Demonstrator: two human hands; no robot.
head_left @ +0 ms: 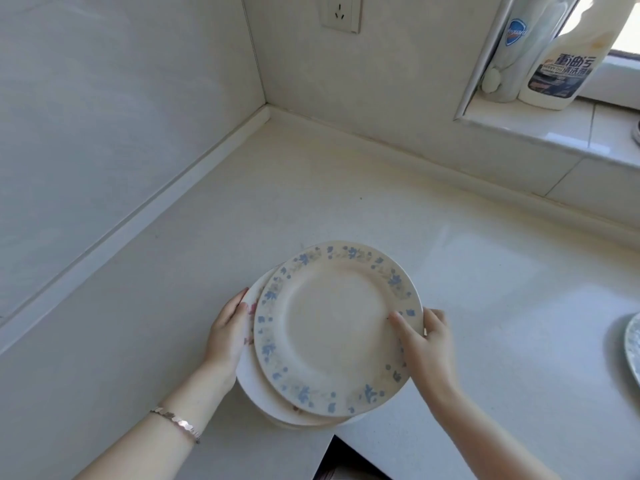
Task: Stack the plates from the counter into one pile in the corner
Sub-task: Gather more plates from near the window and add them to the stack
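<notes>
A pile of plates sits low in the middle of the view, held over the near part of the counter. The top plate [337, 327] is cream with a blue flower rim. Under it lies a white plate [258, 386] with a small pink pattern, shifted to the left, and more rims show below. My left hand [227, 332] grips the pile's left edge. My right hand [427, 341] holds the right edge, thumb on the top plate's rim. The corner of the counter [273, 114] lies far ahead, apart from the pile.
Another patterned plate [633, 348] peeks in at the right edge. Two cleaner bottles [561, 53] stand on the window sill [540, 133] at the upper right. A wall socket [341, 12] is above the corner. The counter's inner front edge [332, 441] runs just below the pile.
</notes>
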